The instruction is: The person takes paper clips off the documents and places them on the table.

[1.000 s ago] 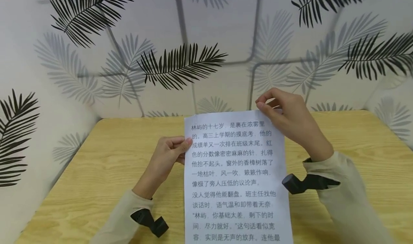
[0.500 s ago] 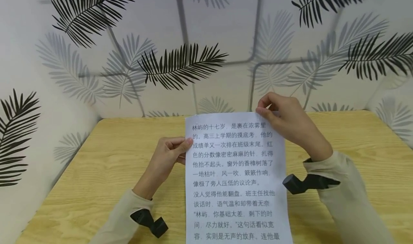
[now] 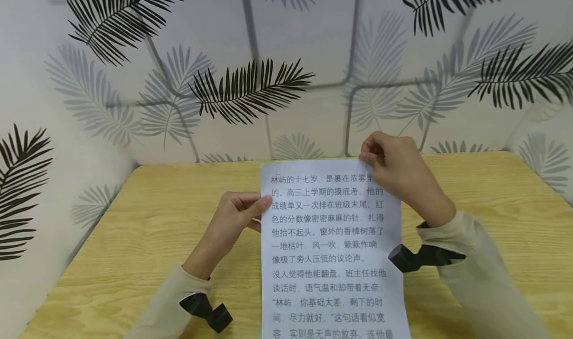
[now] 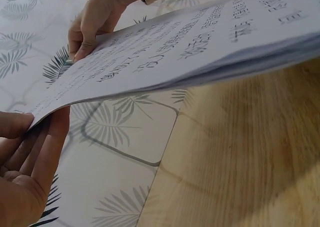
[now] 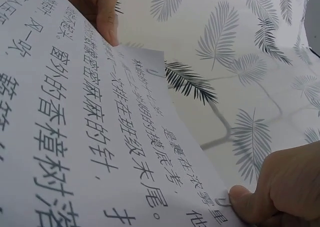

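A stack of printed white sheets (image 3: 327,249) is held up over the table, its several page edges showing in the left wrist view. My left hand (image 3: 233,217) grips its left edge, thumb on the front and fingers behind. At the top right corner, my right hand (image 3: 396,167) pinches the top edge between thumb and fingers. In the right wrist view, one small paper clip (image 5: 154,72) sits on the top edge near the left corner. Another paper clip (image 5: 222,202) lies right beside my right thumb.
A light wood-grain table (image 3: 147,239) spreads under the sheets. Behind it stands a pale wall (image 3: 304,40) with a palm-leaf pattern. Each sleeve carries a black wrist device (image 3: 418,258).
The sheets have shifted slightly right and down in the head view. My right hand has lowered a little, its thumb and fingers now closer around the top right corner. The left hand keeps its grip.
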`<action>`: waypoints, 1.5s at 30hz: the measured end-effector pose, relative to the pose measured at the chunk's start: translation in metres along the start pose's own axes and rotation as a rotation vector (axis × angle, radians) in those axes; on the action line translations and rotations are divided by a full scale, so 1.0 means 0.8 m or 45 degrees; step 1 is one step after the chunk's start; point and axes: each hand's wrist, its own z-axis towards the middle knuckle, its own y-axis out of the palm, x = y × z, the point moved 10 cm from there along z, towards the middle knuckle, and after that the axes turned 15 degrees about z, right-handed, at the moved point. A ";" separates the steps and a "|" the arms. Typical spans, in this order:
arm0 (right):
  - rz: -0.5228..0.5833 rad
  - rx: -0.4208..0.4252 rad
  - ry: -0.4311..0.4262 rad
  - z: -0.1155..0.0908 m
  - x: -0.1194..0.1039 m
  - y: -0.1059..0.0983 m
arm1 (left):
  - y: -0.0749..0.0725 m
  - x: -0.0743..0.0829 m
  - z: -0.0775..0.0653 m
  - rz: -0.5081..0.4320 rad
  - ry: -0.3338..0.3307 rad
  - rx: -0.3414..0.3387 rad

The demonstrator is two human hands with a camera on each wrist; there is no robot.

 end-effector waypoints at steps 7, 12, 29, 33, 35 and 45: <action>-0.035 0.038 0.036 -0.001 -0.001 0.000 | -0.006 0.003 -0.003 0.044 -0.028 0.055; -0.008 0.041 0.051 0.000 -0.001 0.003 | -0.008 0.001 -0.002 0.040 -0.028 0.066; 0.023 0.033 0.109 -0.001 0.007 0.007 | -0.010 -0.003 -0.001 0.103 0.009 0.092; 0.047 0.086 0.084 -0.001 0.007 -0.004 | -0.011 -0.001 0.000 0.111 0.034 0.080; 0.064 0.088 0.064 -0.001 0.005 -0.008 | -0.012 -0.001 0.000 0.113 0.033 0.087; 0.074 -0.039 0.020 -0.001 -0.001 0.002 | -0.022 -0.007 -0.002 0.096 -0.028 0.192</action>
